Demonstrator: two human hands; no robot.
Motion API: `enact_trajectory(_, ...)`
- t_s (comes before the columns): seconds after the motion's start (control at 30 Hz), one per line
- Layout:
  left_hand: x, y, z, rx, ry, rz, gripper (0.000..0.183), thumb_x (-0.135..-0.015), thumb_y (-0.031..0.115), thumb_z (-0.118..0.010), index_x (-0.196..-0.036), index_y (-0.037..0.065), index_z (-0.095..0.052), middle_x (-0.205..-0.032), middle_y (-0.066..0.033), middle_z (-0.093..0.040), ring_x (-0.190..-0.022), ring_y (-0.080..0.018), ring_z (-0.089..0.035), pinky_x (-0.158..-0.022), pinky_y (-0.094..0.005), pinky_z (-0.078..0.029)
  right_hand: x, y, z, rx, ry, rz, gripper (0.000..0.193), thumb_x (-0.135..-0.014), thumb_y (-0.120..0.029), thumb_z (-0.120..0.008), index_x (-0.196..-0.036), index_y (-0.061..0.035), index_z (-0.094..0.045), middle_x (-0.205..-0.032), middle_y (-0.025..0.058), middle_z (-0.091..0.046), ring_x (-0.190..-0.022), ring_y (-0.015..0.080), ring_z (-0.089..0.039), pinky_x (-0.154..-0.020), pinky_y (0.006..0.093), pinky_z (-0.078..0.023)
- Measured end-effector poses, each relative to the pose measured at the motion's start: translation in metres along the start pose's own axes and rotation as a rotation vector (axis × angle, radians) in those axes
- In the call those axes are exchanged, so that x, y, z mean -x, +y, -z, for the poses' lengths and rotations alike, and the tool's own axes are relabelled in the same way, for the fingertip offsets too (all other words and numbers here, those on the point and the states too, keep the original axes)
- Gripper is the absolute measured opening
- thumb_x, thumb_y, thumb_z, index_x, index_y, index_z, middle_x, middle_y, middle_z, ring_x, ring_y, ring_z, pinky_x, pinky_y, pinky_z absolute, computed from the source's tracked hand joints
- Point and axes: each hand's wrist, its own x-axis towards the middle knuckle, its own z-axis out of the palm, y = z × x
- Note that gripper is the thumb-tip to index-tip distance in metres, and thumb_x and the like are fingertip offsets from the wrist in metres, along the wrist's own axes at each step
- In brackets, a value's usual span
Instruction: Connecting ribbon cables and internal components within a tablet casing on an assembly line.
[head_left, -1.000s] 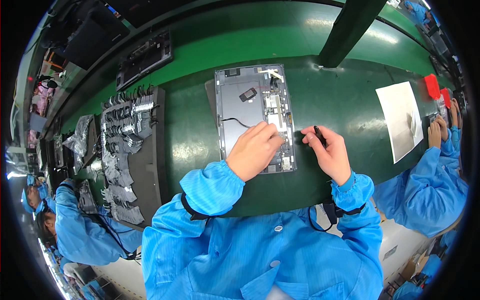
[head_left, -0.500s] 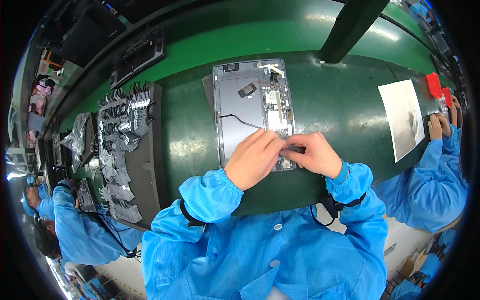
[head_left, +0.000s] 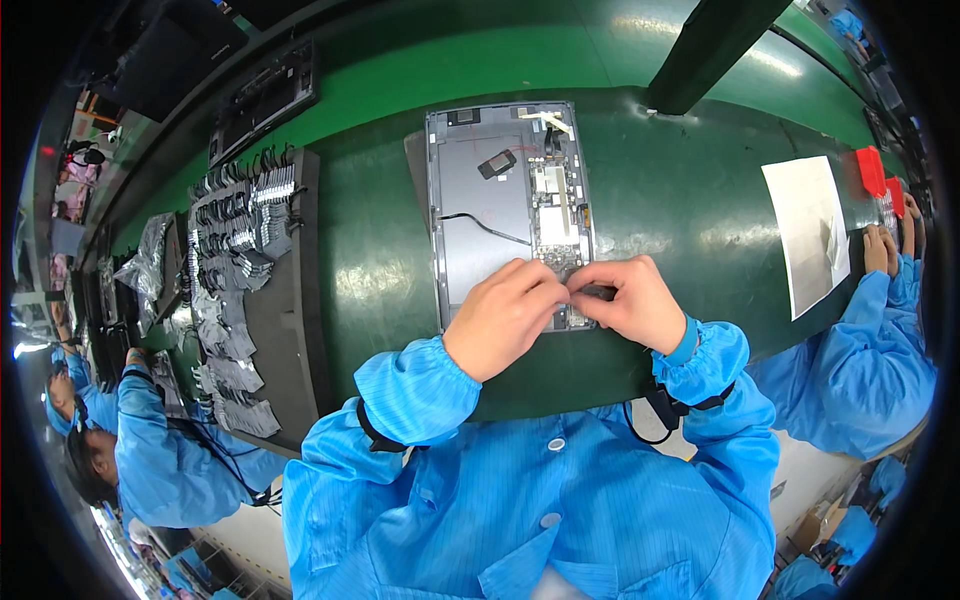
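An opened flat grey device housing [head_left: 480, 270], tablet-like, lies on the green bench with a circuit board [head_left: 556, 225] along its right side. Over the board's near end my left hand [head_left: 508, 315] has thumb and fingers closed together. Opposite it, my right hand [head_left: 635, 305] pinches at the same spot, its fingertips close to the left ones. Something small and dark shows between them, too hidden to name. A black cable [head_left: 480, 222] curves across the housing to the board. Farther up, a small black rectangular part [head_left: 497, 164] with thin red wires rests inside.
At left, a dark tray [head_left: 285, 335] holds rows of many small grey parts with black leads. Another housing [head_left: 262, 100] lies at the far left. A black post [head_left: 705, 60] rises behind. A paper sheet [head_left: 805, 235] and red pieces [head_left: 869, 172] lie right, near a co-worker's hands [head_left: 880, 250].
The picture has shifted slightly, with the housing a little higher in it. My hands keep pinching near the board's near end, and more of the board and cable shows above them.
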Motion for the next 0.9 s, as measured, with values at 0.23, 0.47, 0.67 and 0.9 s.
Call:
enact_trajectory(0.23, 0.002, -0.001, -0.004, 0.022, 0.047, 0.067, 0.019, -0.071, -0.001, -0.072, -0.088, 0.005, -0.066, -0.089, -0.006, -0.062, -0.081, -0.0261, -0.061, -0.07, -0.0356, -0.052, -0.003, 0.006, 0.001, 0.076, 0.048, 0.12, 0.015, -0.073, -0.006, -0.069, -0.088, -0.006, -0.071, -0.072, 0.0137, -0.067, -0.061, 0.0284, -0.065, -0.058, 0.0311, -0.052)
enact_trajectory(0.47, 0.01, 0.001, 0.002, -0.025, 0.107, 0.067, 0.023, -0.07, -0.002, -0.072, -0.091, 0.005, -0.067, -0.09, -0.0058, -0.061, -0.083, -0.0257, -0.06, -0.07, -0.0351, -0.051, -0.002, 0.004, 0.005, 0.276, -0.034, 0.239, 0.021, -0.069, -0.007, -0.072, -0.09, -0.0088, -0.067, -0.075, 0.0115, -0.066, -0.067, 0.0311, -0.065, -0.059, 0.038, -0.051)
enact_trajectory(0.67, 0.015, 0.014, 0.008, -0.181, 0.078, 0.046, 0.029, -0.067, 0.0, -0.072, -0.095, 0.007, -0.068, -0.106, -0.0077, -0.06, -0.098, -0.0279, -0.058, -0.08, -0.038, -0.049, -0.005, -0.012, 0.007, 0.465, -0.081, 0.273, 0.018, -0.07, -0.008, -0.071, -0.087, -0.0089, -0.065, -0.075, 0.0099, -0.067, -0.07, 0.032, -0.065, -0.061, 0.0413, -0.051)
enact_trajectory(0.9, 0.023, 0.019, -0.001, -0.271, 0.002, 0.074, 0.028, -0.069, 0.003, -0.069, -0.097, 0.007, -0.067, -0.119, -0.0084, -0.058, -0.111, -0.0282, -0.055, -0.088, -0.0388, -0.046, -0.006, -0.02, 0.002, 0.608, -0.105, 0.243, 0.017, -0.07, -0.01, -0.072, -0.086, -0.0099, -0.066, -0.076, 0.0093, -0.067, -0.07, 0.0313, -0.065, -0.061, 0.0421, -0.052)
